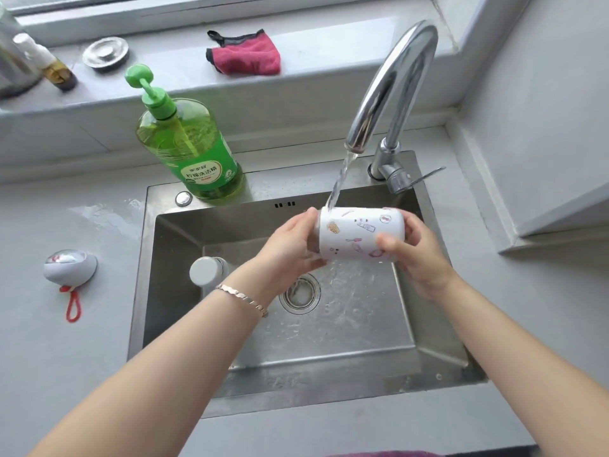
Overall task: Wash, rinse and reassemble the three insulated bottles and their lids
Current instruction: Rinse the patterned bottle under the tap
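Both hands grip the white insulated bottle with small printed drawings (pixel 361 234) sideways under the chrome tap's stream (pixel 339 183), left hand (pixel 290 249) at its mouth, right hand (pixel 415 249) cupping its base; best to turn it slowly over the steel sink (pixel 329 357).

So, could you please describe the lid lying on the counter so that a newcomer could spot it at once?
Start at the sink and look to the wet counter on its left side. The lid lies there alone, well apart from the soap bottle behind the basin. It is a grey dome with a red cord loop trailing from it, which nothing else nearby has.
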Available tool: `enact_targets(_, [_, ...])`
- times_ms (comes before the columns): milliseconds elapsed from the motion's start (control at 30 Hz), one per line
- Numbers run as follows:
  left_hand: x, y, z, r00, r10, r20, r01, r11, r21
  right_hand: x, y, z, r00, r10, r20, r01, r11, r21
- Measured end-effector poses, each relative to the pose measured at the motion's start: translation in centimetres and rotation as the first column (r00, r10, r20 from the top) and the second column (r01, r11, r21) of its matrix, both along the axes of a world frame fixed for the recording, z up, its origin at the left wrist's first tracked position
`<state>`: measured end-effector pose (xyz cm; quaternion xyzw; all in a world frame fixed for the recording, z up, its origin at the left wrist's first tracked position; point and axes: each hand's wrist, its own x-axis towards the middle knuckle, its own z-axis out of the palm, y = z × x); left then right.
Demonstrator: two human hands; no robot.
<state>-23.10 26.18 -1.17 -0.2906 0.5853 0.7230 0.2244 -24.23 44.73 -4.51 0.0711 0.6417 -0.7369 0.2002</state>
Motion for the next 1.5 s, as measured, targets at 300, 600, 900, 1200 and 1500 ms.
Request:
enact_targets(300, [-0.2,0.0,0.1,0.653,-0.585,-0.481,0.119,0.706,-0.698,-0.7,-0.7,2.7,0.862,0.507,0.014,-0.462,0.774,0.433])
enact_targets(600, [-2.5,0.6,1.8,0.818,-0.572,0.054,0.301,0.347,-0.888,-0.4,-3.0,2.2,0.827,0.52,-0.216,-0.027,0.419,0.908])
enact_targets(900, [-1.5,-1.2,2.2,0.758,-0.602,-0.251,0.161,0.545,-0.823,-1.2,-3.1,2.7,0.878,0.444,-0.181,-0.212,0.698,0.684])
enact_targets(1200, [0.8,-2.1,1.1,0.902,-0.242,-0.357,0.033,0.864,-0.502,0.6,-6.1,-0.5,0.933,0.327,-0.151,-0.244,0.883,0.401])
enact_targets(1500, [4.8,-6.2,-1.3,0.982,-0.104,-0.158,0.008,0.856,-0.516,1.5,-6.4,-1.9,0.939,0.142,-0.313,0.034,0.868,0.496])
